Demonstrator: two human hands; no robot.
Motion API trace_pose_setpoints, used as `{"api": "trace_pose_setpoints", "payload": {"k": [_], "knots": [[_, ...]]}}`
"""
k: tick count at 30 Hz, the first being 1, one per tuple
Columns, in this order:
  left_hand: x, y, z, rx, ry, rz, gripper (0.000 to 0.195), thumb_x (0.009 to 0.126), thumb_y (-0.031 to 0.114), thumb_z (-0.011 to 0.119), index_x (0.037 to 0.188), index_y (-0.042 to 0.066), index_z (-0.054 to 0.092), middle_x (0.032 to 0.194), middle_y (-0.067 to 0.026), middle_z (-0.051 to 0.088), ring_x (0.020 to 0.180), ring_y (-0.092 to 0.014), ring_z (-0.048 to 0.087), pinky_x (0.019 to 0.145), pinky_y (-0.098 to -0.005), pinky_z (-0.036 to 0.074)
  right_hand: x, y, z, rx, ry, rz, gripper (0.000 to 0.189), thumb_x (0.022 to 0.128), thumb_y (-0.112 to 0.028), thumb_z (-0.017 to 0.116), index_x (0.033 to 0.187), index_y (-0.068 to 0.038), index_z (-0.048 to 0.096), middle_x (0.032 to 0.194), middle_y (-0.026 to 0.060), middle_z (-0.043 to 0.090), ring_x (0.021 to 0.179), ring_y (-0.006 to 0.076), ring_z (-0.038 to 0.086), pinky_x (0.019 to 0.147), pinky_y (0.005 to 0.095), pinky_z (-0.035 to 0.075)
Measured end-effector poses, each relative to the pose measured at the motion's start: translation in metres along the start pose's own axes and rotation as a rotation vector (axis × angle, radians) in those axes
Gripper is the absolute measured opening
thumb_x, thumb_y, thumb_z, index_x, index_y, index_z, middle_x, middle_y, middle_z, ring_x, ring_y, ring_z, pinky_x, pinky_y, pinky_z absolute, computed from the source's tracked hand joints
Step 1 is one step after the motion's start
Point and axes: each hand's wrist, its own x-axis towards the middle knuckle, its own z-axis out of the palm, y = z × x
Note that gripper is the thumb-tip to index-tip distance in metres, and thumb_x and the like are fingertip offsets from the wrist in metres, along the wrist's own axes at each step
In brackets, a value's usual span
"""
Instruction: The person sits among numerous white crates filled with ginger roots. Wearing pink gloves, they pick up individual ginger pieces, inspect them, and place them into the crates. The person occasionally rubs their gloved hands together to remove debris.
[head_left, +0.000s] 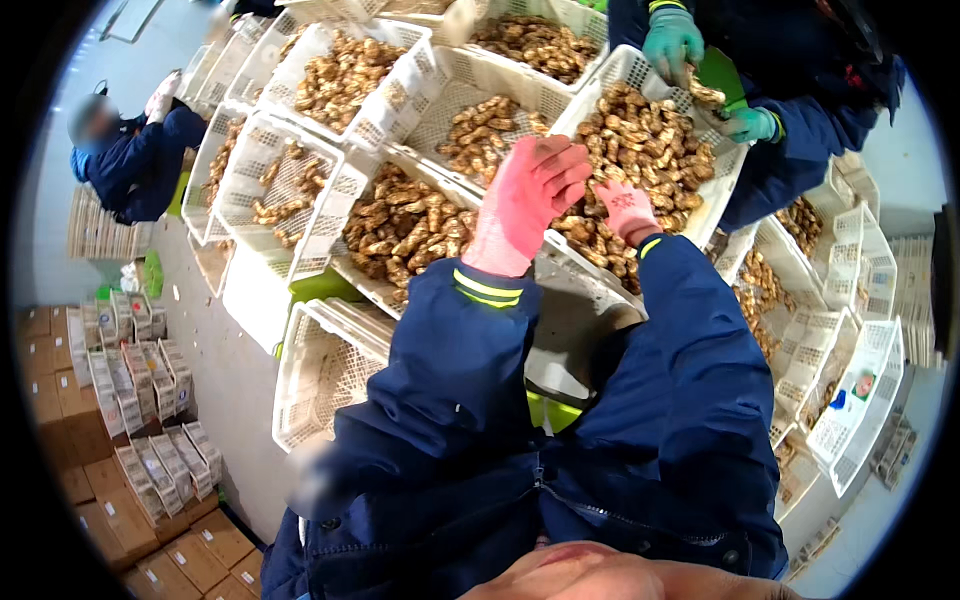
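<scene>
My left hand (531, 199), in a pink coated glove, is raised over the wall between two white crates. Its fingers are loosely spread, with nothing visible in them. In a matching glove, my right hand (628, 210) rests at the heap of brown and white matsutake-like mushrooms (651, 154) in the right-hand crate (721, 184); its fingertips are partly hidden among them. Below my left hand lies a crate of darker mushrooms (401, 225). A middle crate (450, 79) holds a smaller pile (480, 131).
Across from me, a co-worker's teal-gloved hands (673, 41) hold a mushroom (703, 88). Another person (146, 157) sits at far left. An unfilled crate (319, 375) stands beside my left arm. More crates (859, 427) line the right, and cardboard boxes (120, 510) are stacked lower left.
</scene>
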Motion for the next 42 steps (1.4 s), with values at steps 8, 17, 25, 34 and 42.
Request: {"api": "trace_pose_setpoints", "payload": {"k": [8,17,25,34,42], "knots": [[-0.006,0.007,-0.015,-0.090,-0.089,0.012,0.052,0.097,0.043,0.047,0.125,-0.001,0.048,0.123,-0.0193,0.057,0.109,-0.030,0.058,0.090,-0.0384,0.049,0.036,-0.013,0.004,0.336,-0.063,0.143,0.062,0.085,-0.050,0.051,0.132,-0.010,0.051,0.124,0.0155,0.059,0.113,0.0303,0.057,0.093,0.0412,0.045],[0.001,0.003,-0.008,-0.102,-0.080,-0.013,0.049,0.098,0.042,0.048,0.126,0.002,0.050,0.120,-0.0121,0.059,0.103,-0.023,0.059,0.087,-0.0327,0.048,0.081,0.021,0.100,0.492,0.142,0.310,0.053,0.077,-0.044,0.067,0.118,-0.011,0.058,0.112,0.0113,0.064,0.104,0.0283,0.062,0.086,0.0406,0.049],[0.003,0.000,-0.007,-0.128,-0.106,0.011,0.048,0.097,0.040,0.049,0.125,0.000,0.048,0.121,-0.0159,0.058,0.104,-0.026,0.059,0.087,-0.0354,0.048,0.034,-0.033,0.011,0.103,-0.143,0.199,0.031,0.080,-0.025,0.059,0.107,-0.013,0.066,0.110,0.0086,0.067,0.108,0.0245,0.061,0.090,0.0375,0.048],[-0.001,-0.015,-0.021,0.435,0.020,-0.078,0.044,0.096,0.042,0.050,0.114,0.003,0.059,0.109,-0.0130,0.067,0.096,-0.023,0.066,0.081,-0.0332,0.051,-0.020,-0.026,-0.119,1.689,0.714,0.053,0.038,0.084,-0.004,0.064,0.122,0.000,0.059,0.117,0.0066,0.064,0.105,0.0141,0.057,0.091,0.0257,0.044],[-0.009,-0.042,0.003,0.478,-0.034,-0.251,0.063,0.091,0.063,0.044,0.115,0.007,0.059,0.092,-0.0077,0.067,0.079,-0.020,0.065,0.071,-0.0334,0.053,-0.123,-0.074,-0.158,1.415,0.682,-0.024,0.049,0.082,0.000,0.060,0.130,-0.001,0.052,0.128,0.0088,0.057,0.118,0.0172,0.052,0.098,0.0286,0.043]]}}
